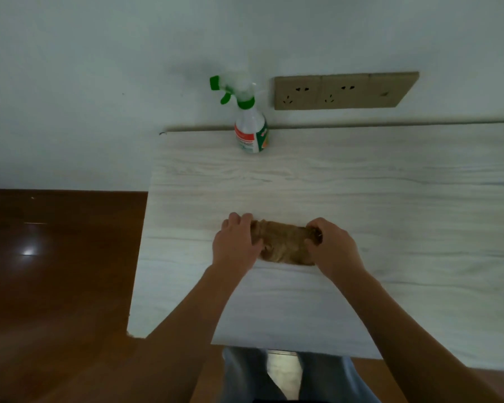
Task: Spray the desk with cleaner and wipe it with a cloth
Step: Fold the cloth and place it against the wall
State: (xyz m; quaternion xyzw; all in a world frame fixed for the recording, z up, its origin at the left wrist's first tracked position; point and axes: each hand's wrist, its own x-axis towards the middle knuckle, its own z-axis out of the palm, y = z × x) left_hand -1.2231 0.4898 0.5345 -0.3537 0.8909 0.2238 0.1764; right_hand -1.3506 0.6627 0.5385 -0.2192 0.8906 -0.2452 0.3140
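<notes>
Just left of centre, the left hand (234, 242) curls around the left end of a bunched brown cloth (284, 242) lying on the pale desk (390, 184). The right hand (332, 245) pinches the cloth's right end. At upper centre, the spray bottle (250, 132) stands upright at the desk's far edge, seemingly against the wall.

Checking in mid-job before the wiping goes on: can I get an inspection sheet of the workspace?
Surface: pale wood-grain desk, set against the white wall.
Job's things: bunched brown cloth lies on the desk; white plastic spray bottle with green trigger stands upright at the back edge, untouched.
Clutter: nothing seen.
Hands: left hand grips the cloth's left end; right hand grips its right end.
Cables: nothing seen.
Surroundings: tan wall socket strip, nothing plugged in; glossy dark brown floor to the left.
</notes>
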